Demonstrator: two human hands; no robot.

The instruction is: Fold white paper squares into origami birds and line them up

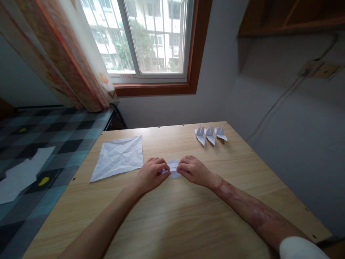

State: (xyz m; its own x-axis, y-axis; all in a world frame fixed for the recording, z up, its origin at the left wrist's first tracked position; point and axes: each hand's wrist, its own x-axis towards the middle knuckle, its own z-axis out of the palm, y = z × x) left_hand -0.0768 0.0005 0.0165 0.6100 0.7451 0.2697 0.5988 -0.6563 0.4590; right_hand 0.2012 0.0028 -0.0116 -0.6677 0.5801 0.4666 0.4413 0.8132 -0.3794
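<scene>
White folded-paper birds [210,136], three, stand at one o'clock; left hand [153,172] and right hand [196,170] fingers pinch one rounded white paper [174,167].

The held paper [174,169], sheet [120,157] and cranes [210,136] are white, the table [183,212] wood-grained tan, the bedding [70,138] checked black and teal, the curtain [63,46] flowered orange and cream.

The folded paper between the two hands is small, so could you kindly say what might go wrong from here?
The folded paper might tear or crease crookedly, since the left hand and right hand pinch it from opposite sides. The left hand, close beside the creased sheet, could nudge that.
</scene>
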